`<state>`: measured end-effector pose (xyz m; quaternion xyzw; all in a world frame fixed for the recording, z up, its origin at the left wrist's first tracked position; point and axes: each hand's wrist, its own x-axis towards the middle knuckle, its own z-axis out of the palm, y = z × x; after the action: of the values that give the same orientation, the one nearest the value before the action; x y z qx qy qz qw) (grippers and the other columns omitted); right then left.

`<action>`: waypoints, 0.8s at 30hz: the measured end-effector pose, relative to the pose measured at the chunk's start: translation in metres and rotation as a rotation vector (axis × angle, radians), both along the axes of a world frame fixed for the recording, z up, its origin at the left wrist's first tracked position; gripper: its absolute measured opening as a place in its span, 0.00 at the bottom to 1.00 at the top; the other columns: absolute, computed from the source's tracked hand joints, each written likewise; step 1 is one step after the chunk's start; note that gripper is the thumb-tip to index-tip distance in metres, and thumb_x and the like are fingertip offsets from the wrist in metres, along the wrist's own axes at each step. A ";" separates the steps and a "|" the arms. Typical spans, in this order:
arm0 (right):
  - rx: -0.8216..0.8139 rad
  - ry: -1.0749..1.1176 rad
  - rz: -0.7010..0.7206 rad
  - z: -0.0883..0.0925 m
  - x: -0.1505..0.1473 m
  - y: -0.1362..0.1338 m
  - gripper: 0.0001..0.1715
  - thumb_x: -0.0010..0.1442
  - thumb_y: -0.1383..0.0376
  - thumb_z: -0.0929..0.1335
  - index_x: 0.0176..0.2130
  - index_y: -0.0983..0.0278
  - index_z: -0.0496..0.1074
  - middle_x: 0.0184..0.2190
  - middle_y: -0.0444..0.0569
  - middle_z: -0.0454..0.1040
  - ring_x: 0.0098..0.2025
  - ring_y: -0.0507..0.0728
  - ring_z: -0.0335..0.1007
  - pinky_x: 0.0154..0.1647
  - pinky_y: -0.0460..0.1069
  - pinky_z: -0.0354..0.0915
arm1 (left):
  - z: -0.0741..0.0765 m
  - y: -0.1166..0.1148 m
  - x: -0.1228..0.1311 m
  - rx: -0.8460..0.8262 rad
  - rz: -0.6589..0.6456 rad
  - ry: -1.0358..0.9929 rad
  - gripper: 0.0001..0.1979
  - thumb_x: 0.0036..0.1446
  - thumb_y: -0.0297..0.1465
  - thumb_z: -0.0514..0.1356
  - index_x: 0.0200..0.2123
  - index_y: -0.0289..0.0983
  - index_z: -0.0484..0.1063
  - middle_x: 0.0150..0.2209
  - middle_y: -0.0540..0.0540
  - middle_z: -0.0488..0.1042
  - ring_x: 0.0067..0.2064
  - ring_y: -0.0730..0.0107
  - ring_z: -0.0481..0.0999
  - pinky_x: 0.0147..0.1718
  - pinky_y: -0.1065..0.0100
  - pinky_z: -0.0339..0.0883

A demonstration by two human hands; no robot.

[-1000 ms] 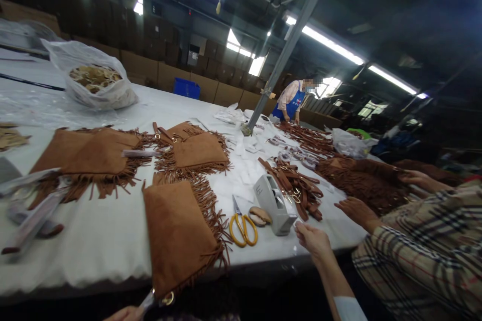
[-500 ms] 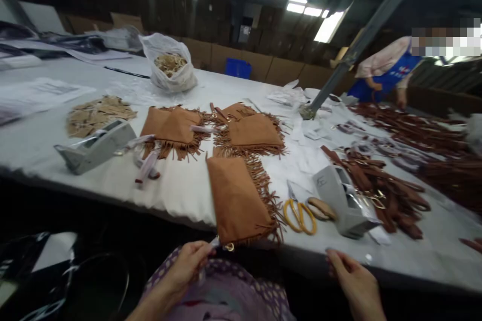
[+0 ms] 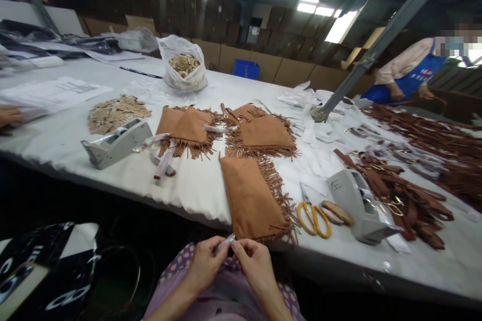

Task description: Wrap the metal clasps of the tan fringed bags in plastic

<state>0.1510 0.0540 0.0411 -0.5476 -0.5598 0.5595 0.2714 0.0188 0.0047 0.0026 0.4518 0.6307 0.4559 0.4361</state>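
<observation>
A brown fringed suede bag (image 3: 251, 196) lies flat at the table's front edge, its fringe along the right side. At its lower left corner, my left hand (image 3: 206, 261) is closed on a short strap wrapped in clear film (image 3: 224, 244). Close beside it, my right hand (image 3: 253, 260) pinches at the strap's end by the bag's corner; what exactly lies between those fingertips is hidden. Yellow-handled scissors (image 3: 314, 218) rest to the right of the bag, near a tan oval piece (image 3: 336, 212) and a grey tape dispenser (image 3: 363, 205).
Two more fringed bags (image 3: 184, 123) (image 3: 266, 131) lie farther back. Another tape dispenser (image 3: 117, 143) stands left, near a pile of tan pieces (image 3: 117, 113) and a filled plastic bag (image 3: 184, 67). Brown straps (image 3: 402, 195) heap at right. A co-worker (image 3: 408, 75) stands beyond; another person's hand (image 3: 9, 115) shows at left.
My right hand has come left from the table edge below the dispenser to meet my left hand at the bag's corner. The view has shifted slightly. Another person's hand now shows at far left.
</observation>
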 end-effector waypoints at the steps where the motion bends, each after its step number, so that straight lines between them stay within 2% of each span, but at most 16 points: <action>1: 0.014 -0.032 -0.010 -0.002 -0.002 0.000 0.23 0.48 0.49 0.70 0.21 0.67 0.74 0.15 0.45 0.69 0.16 0.49 0.57 0.16 0.44 0.53 | 0.000 -0.001 0.000 0.009 -0.003 0.019 0.18 0.58 0.40 0.53 0.31 0.34 0.78 0.25 0.48 0.75 0.28 0.69 0.69 0.28 0.72 0.59; 5: 0.053 -0.129 -0.065 -0.007 -0.009 0.000 0.23 0.47 0.50 0.71 0.16 0.66 0.72 0.13 0.46 0.69 0.15 0.50 0.59 0.16 0.45 0.54 | -0.001 -0.002 0.001 0.042 0.001 0.061 0.16 0.59 0.37 0.53 0.31 0.36 0.77 0.24 0.49 0.74 0.27 0.70 0.69 0.27 0.73 0.58; 8: 0.016 -0.146 -0.126 -0.013 -0.011 0.000 0.24 0.45 0.49 0.72 0.14 0.65 0.71 0.11 0.45 0.68 0.13 0.50 0.58 0.14 0.45 0.53 | -0.005 -0.002 0.000 0.056 0.007 0.041 0.15 0.58 0.37 0.54 0.30 0.37 0.77 0.25 0.49 0.75 0.28 0.69 0.70 0.29 0.73 0.59; 15: -0.318 0.138 -0.246 -0.026 -0.016 -0.009 0.28 0.36 0.45 0.74 0.18 0.66 0.69 0.12 0.42 0.67 0.13 0.48 0.59 0.13 0.43 0.56 | -0.008 -0.004 0.001 0.034 -0.010 -0.071 0.17 0.59 0.40 0.53 0.29 0.36 0.75 0.27 0.48 0.75 0.30 0.68 0.71 0.32 0.72 0.62; 20: -0.386 0.336 -0.267 -0.032 -0.021 -0.014 0.28 0.36 0.46 0.75 0.16 0.65 0.64 0.09 0.38 0.61 0.11 0.45 0.53 0.13 0.42 0.52 | -0.009 -0.003 0.001 0.006 -0.049 -0.231 0.19 0.60 0.42 0.52 0.28 0.35 0.74 0.27 0.46 0.76 0.29 0.67 0.72 0.30 0.72 0.64; 24: -0.355 0.360 -0.326 -0.038 -0.024 -0.015 0.27 0.36 0.49 0.76 0.15 0.64 0.62 0.07 0.36 0.57 0.10 0.45 0.50 0.12 0.43 0.48 | -0.013 -0.003 0.002 -0.014 -0.046 -0.199 0.18 0.59 0.41 0.52 0.28 0.35 0.74 0.26 0.46 0.75 0.29 0.67 0.72 0.28 0.72 0.63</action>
<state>0.1268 0.0389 0.0028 -0.5612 -0.3010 0.6857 0.3526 0.0206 0.0015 -0.0108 0.4154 0.5768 0.4842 0.5101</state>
